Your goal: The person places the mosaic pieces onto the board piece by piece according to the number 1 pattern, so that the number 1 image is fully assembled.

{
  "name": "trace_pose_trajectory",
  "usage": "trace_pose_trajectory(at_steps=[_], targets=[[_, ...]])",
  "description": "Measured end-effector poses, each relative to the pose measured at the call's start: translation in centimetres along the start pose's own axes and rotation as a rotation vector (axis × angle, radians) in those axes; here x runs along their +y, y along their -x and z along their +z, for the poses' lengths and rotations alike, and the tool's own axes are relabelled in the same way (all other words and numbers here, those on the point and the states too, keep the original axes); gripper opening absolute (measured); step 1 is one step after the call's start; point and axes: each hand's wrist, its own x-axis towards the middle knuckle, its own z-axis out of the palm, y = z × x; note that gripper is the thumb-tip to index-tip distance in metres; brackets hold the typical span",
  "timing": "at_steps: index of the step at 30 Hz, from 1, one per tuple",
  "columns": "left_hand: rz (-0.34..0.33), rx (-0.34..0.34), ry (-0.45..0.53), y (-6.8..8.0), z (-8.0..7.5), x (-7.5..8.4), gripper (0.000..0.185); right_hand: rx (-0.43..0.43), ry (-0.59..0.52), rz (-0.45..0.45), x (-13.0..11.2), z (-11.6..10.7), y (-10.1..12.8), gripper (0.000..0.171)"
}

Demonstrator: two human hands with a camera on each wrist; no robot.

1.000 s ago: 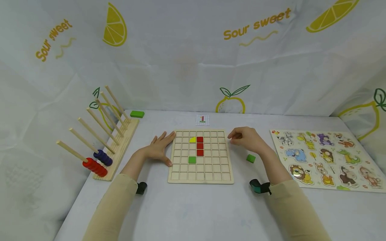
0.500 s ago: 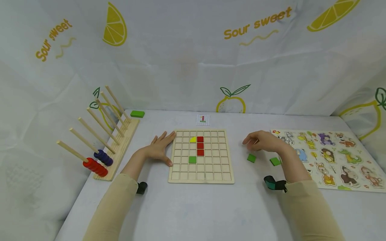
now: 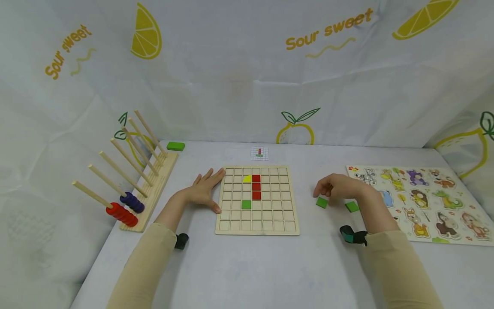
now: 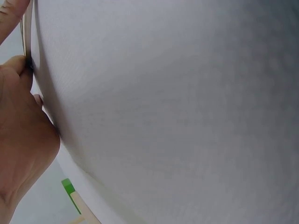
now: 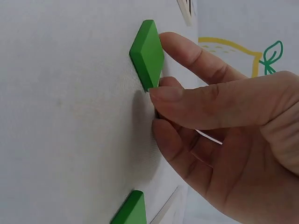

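A wooden grid board lies flat on the table. Set in its squares are red tiles in a column, a yellow piece beside the top one, and a green tile lower left. My left hand spreads along the board's left edge, thumb and index finger touching it; the left wrist view catches part of this hand. Right of the board, my right hand hovers low, thumb and index fingertips at the edges of a loose green tile. Another green tile lies under the wrist.
A small pattern card lies behind the board. At left stands a wooden peg rack with red rings and blue rings; a green block lies near its far end. An animal puzzle occupies the right side.
My right hand has moved right, away from the board's edge, then down to the nearer loose green tile. The second loose tile has come into view. My left hand stays put.
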Motion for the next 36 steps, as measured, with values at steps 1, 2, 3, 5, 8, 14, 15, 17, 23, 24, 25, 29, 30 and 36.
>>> trace_pose_trajectory(at_steps=[1, 2, 3, 5, 8, 14, 15, 17, 23, 24, 25, 29, 30, 36], targets=[[0.002, 0.000, 0.002, 0.04, -0.01, 0.04, 0.133, 0.000, 0.003, 0.003, -0.02, 0.07, -0.03, 0.040], [0.004, 0.000, 0.003, 0.09, -0.02, 0.08, 0.133, 0.001, 0.008, 0.004, -0.03, 0.14, -0.06, 0.040], [0.006, 0.000, 0.005, 0.11, -0.02, 0.12, 0.133, 0.004, 0.014, 0.002, -0.05, 0.20, -0.06, 0.040], [0.008, 0.001, 0.007, 0.15, -0.02, 0.17, 0.133, 0.003, 0.023, -0.001, -0.07, 0.30, -0.06, 0.039], [0.006, -0.001, 0.007, 0.11, 0.01, 0.15, 0.133, 0.004, 0.038, 0.004, -0.07, 0.39, -0.05, 0.040], [0.004, -0.004, 0.008, 0.21, -0.07, 0.21, 0.132, 0.000, 0.046, -0.019, -0.23, 0.45, -0.02, 0.041], [0.003, -0.003, 0.009, 0.23, -0.08, 0.24, 0.132, -0.001, 0.045, -0.025, -0.29, 0.46, 0.00, 0.041], [0.003, -0.002, 0.008, 0.25, -0.10, 0.31, 0.133, 0.001, 0.047, -0.028, -0.38, 0.48, 0.01, 0.040], [0.004, 0.005, 0.010, 0.29, -0.14, 0.49, 0.133, 0.013, 0.055, -0.022, -0.50, 0.52, 0.07, 0.035], [0.005, 0.007, 0.012, 0.31, -0.14, 0.50, 0.133, 0.014, 0.056, -0.023, -0.48, 0.53, 0.06, 0.034], [0.004, 0.008, 0.012, 0.32, -0.15, 0.49, 0.133, 0.015, 0.055, -0.025, -0.46, 0.54, 0.06, 0.033], [0.010, 0.012, 0.014, 0.28, -0.11, 0.45, 0.133, 0.017, 0.053, -0.033, -0.39, 0.60, 0.09, 0.029], [0.011, 0.013, 0.015, 0.28, -0.10, 0.47, 0.133, 0.019, 0.053, -0.031, -0.39, 0.61, 0.12, 0.028], [0.016, 0.008, 0.020, 0.29, -0.10, 0.47, 0.133, 0.033, 0.065, -0.018, -0.63, 0.78, 0.33, 0.028]])
